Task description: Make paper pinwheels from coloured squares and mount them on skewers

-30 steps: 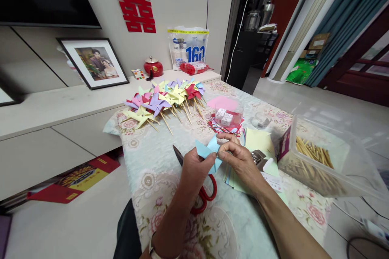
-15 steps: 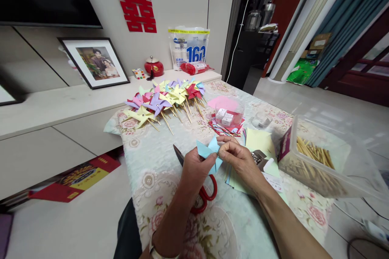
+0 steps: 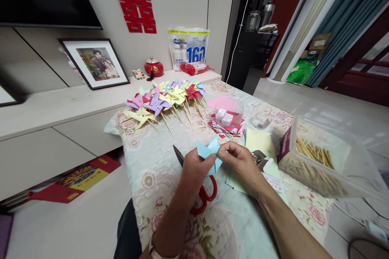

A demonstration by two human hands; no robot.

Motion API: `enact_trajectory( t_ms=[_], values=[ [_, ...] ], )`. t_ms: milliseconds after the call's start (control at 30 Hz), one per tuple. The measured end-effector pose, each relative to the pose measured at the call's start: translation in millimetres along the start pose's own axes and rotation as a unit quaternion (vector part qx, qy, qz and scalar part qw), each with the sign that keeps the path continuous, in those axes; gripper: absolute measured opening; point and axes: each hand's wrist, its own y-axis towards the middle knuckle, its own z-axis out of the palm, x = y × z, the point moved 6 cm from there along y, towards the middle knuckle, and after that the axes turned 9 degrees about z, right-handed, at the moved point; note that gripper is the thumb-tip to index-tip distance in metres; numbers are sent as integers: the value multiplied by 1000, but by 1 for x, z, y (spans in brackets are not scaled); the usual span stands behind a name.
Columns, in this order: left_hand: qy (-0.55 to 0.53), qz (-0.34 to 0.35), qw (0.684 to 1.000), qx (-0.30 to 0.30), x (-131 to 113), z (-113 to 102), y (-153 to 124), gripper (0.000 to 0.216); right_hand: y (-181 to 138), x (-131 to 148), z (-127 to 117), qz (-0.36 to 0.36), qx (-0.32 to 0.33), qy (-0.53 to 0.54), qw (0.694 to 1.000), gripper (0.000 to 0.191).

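Observation:
A light blue paper pinwheel (image 3: pixel 209 150), its blades folded inward, is held up over the table between my two hands. My left hand (image 3: pixel 196 166) pinches it from the left, thumb near its middle. From the right, the fingertips of my right hand (image 3: pixel 238 160) are closed on the paper by its centre; whether they also grip a pin is too small to tell. Red-handled scissors (image 3: pixel 212 190) lie beneath my left hand, partly covered by it. Beside my right hand are a stack of coloured paper sheets (image 3: pixel 258 141) and a small opened box of metal pins (image 3: pixel 258 158) on top.
Finished pinwheels (image 3: pixel 170 99) on sticks lie heaped at the table's far left. A clear tub (image 3: pixel 237 113) with small white boxes sits on coloured paper scraps (image 3: pixel 217 127). To the right stands a plastic bin (image 3: pixel 313 180) of wooden sticks (image 3: pixel 316 153).
The fingers of my right hand have drawn in slightly and no longer stretch out behind the paper. My left hand and the pinwheel stay in nearly the same place.

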Motion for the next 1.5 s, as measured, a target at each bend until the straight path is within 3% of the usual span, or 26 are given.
enact_trajectory(
  t_ms=[200, 733, 1500],
  values=[
    [15, 0, 1000, -1, 0, 0, 0, 27, -3, 4, 1, -38, -48, -17, 998, 17],
    [40, 0, 999, -29, 14, -5, 5, 33, -4, -2, 1, -44, -136, -43, 989, 16],
    [53, -2, 998, -42, 7, -4, 3, 25, -4, -7, 3, -54, -146, -50, 987, 14]
  ],
)
